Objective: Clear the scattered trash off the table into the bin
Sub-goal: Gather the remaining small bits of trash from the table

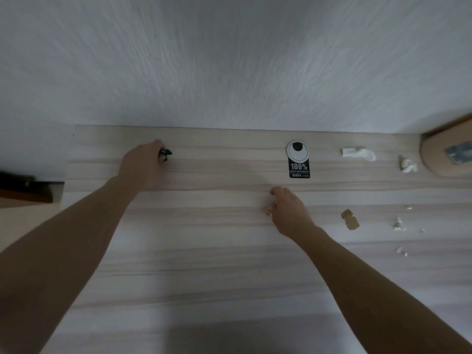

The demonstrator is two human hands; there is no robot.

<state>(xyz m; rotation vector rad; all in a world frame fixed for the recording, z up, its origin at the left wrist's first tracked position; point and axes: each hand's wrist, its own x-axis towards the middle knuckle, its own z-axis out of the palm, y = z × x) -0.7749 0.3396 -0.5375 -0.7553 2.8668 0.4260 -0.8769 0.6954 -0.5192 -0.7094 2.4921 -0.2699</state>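
My left hand (143, 163) reaches to the back left of the pale wooden table (204, 251), its fingers closed around a small black scrap (165, 154). In the middle of the table my right hand (288, 210) pinches a small tan scrap (268, 210) against the surface. To the right lie a crumpled white tissue (358, 153), a second white wad (408, 165), a brown paper piece (350, 219) and several tiny white bits (398, 224). No bin is in view.
A round cable grommet (297, 150) with a black "100%" label (299, 169) sits near the back edge. A round wooden item (447, 157) stands at the far right. A dark object (30, 186) lies off the table's left edge. A white wall is behind.
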